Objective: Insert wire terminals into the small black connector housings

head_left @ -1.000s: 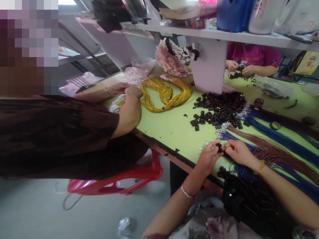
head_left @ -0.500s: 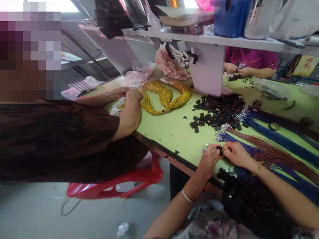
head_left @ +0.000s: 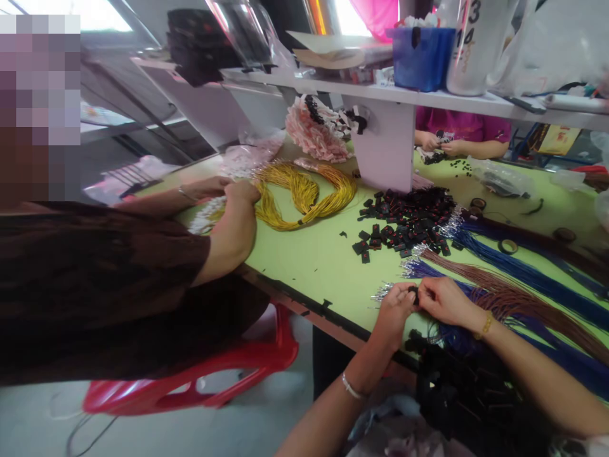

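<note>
Near the front edge of the table, my left hand (head_left: 394,312) pinches a small black plastic connector housing (head_left: 415,294). My right hand (head_left: 446,302) meets it from the right with fingers closed at the housing; whatever lies between those fingertips is too small to make out. Bundles of blue wires (head_left: 421,270) and brown wires (head_left: 480,279) with metal terminals at their ends run beside and under my right hand. More terminal ends (head_left: 382,292) stick out to the left of my left hand. A pile of black housings (head_left: 404,219) lies beyond my hands.
Finished-looking black pieces (head_left: 466,387) are heaped at my lap. Yellow wire bundles (head_left: 309,197) lie left, by a co-worker's hands (head_left: 240,193). Another person (head_left: 461,130) sits across. A shelf (head_left: 333,86) with a blue bin (head_left: 423,60) spans the table. A red stool (head_left: 200,381) stands left.
The view has shifted a little, so the scene sits further left and lower. Both my hands stay together at the black connector housing, with only slight finger movement.
</note>
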A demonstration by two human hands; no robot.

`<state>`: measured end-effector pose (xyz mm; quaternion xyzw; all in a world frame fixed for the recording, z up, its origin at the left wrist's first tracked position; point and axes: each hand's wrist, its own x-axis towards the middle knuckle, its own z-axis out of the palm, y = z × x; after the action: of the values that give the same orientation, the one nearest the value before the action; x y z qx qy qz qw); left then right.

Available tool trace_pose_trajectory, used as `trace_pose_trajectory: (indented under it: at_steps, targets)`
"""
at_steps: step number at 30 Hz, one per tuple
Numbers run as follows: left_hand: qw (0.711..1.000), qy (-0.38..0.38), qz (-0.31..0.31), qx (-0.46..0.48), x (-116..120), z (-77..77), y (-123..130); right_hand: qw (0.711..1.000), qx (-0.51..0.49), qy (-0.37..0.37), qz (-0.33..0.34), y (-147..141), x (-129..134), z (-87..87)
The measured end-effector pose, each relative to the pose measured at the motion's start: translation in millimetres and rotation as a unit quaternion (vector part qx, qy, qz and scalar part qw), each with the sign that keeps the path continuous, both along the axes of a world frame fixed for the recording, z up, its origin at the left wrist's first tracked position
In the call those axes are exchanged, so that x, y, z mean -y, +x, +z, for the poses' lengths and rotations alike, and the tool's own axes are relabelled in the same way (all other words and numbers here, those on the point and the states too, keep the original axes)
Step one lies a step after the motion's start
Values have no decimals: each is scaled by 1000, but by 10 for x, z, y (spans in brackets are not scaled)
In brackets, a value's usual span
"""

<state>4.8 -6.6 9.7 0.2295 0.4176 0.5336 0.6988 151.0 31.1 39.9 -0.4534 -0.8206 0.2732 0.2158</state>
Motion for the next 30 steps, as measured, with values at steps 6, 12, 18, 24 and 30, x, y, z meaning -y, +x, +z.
trace_pose_trajectory:
  at_steps: [6, 12, 18, 24, 30]
  targets:
    - [999, -22, -3, 29, -139, -70, -3, 968, 174, 41, -176, 527, -575, -12]
    - [999, -34, -16, 36, -181, -129, -45, 964, 225, 14, -142, 653, -728, -184]
    - [999, -34, -19, 30, -171, -129, -45, 951, 284, 23, -120, 640, -716, -164]
    - [999, -30, -23, 26, -163, -132, -44, 914, 380, 73, -118, 600, -683, -95]
    - [999, -30, -25, 31, -161, -121, -42, 898, 417, 101, -96, 637, -701, 24]
